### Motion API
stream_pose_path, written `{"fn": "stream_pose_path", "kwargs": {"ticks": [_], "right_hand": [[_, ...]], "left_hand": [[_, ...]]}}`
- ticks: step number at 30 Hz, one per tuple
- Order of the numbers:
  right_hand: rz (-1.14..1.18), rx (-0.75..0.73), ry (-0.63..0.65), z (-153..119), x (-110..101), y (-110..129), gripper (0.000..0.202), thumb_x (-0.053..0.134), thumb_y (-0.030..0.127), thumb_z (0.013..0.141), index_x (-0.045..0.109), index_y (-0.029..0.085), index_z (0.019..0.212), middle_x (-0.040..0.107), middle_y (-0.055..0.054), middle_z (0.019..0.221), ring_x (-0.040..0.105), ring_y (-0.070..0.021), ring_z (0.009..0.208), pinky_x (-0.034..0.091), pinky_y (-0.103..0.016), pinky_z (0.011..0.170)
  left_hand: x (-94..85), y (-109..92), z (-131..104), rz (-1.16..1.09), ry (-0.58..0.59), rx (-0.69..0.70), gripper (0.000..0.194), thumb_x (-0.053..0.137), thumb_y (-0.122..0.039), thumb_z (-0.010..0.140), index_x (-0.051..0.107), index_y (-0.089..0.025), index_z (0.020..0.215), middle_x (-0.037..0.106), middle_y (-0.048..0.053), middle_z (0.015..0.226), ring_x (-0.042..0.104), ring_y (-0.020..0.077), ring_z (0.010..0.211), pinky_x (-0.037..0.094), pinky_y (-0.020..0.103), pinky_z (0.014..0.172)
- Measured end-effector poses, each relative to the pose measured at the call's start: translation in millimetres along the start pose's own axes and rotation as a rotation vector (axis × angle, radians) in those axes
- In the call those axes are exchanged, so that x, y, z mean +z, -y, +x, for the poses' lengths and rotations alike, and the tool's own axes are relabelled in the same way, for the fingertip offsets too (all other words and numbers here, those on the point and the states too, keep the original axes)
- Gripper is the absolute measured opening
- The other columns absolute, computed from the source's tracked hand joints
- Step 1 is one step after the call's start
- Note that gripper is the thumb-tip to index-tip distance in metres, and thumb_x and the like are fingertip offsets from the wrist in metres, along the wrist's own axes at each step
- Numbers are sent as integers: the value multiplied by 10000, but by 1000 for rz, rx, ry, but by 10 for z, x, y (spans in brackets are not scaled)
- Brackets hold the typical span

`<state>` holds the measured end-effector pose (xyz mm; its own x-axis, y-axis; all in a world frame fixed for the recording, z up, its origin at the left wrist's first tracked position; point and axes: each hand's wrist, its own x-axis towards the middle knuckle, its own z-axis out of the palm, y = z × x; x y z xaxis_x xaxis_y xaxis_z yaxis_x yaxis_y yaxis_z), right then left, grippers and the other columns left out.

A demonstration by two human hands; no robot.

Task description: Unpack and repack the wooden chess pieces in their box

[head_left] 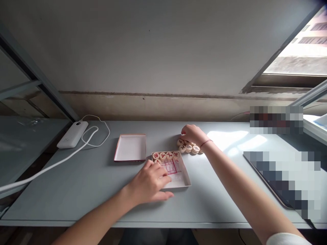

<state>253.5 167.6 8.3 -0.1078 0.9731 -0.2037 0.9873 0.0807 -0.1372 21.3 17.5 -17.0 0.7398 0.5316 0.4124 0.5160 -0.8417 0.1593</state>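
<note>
Pieces (162, 156) form one row of four inside the box (182, 177), a fifth (157, 161) showing by our loosely spread left hand (152, 182). Other pieces (188, 148) sit unboxed on the desk (89, 194), under our curled right hand (193, 133); we cannot tell whether it grips one.

Worktop (84, 190): pale grey-blue, flat, smooth, sunlit in patches right of centre. Left rear, a white rectangular power bank (73, 136); a thick white cable (61, 157) loops beside it and runs off left. Mid-surface, a shallow square lid with white interior and reddish rim (131, 148); just right and nearer, a shallow white open box (184, 177). Behind the box's right corner, clustered round pale playing pieces with dark characters (189, 148). Far right, a thin flat dark-edged object (281, 183), blurred out.
</note>
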Motion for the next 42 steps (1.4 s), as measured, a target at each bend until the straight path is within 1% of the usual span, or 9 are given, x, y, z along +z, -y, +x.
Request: {"fn": "stream_pose_path", "kwargs": {"ticks": [4,8,12,16,21,25,31,36,42], "right_hand": [[42,3,-58,-45,-70,12,317,625,250,774,702,135,1059,719,-124,951,675,-214,750,473,-284,673],[379,-42,-164,-256,-147,38,335,584,344,820,672,154,1081,715,-87,978,640,-133,530,500,-275,601],[740,-150,-151,-583,-95,134,303,602,429,803,654,203,998,689,-72,1047,666,-146,600,467,-230,426],[1005,-281,-43,-838,49,299,344,644,476,774,634,196,975,679,-85,1032,668,-155,675,512,-231,450],[1225,-371,-15,-916,218,436,362,680,491,746,619,185,929,692,-74,954,649,-138,679,562,-273,568],[1245,-357,-41,-888,265,383,375,659,518,762,619,181,923,690,-77,943,652,-148,699,575,-291,595],[1244,-241,-94,-858,268,253,390,647,523,772,630,155,902,668,-60,816,635,-143,663,563,-289,580],[1104,-302,-109,-884,331,265,323,618,475,811,636,183,946,660,-82,981,642,-151,735,564,-294,616],[858,-490,-141,-993,315,316,196,540,291,868,651,233,1019,586,-67,1077,625,-126,768,568,-298,715]], "left_hand": [[105,-59,-12,117,47,35,165,592,-269,877,586,-181,737,615,2,715,526,157,744,339,329,737],[89,-13,-34,118,62,1,209,511,-208,915,590,-181,724,609,8,681,535,156,729,351,328,732],[-53,-10,69,-135,16,-178,145,582,-328,887,627,-201,940,655,25,876,596,172,834,438,310,752],[-190,40,298,-303,-134,-443,400,553,-359,905,478,-266,1287,589,52,1145,623,180,967,517,295,806],[-145,179,435,-314,-185,-403,320,520,-257,920,539,-254,1240,608,49,1082,645,161,850,544,279,732],[-34,196,351,-348,-208,-427,221,543,-215,900,614,-238,1108,602,35,1007,636,139,813,532,266,747],[98,201,221,-205,-76,-346,89,596,-165,870,662,-213,834,673,7,960,622,168,930,419,332,833],[131,204,211,8,-26,-299,92,596,-184,884,672,-232,863,711,-5,950,578,187,965,330,363,790],[116,241,221,31,-36,-320,66,605,-229,874,665,-225,847,680,17,1049,564,195,964,341,351,780]]}}
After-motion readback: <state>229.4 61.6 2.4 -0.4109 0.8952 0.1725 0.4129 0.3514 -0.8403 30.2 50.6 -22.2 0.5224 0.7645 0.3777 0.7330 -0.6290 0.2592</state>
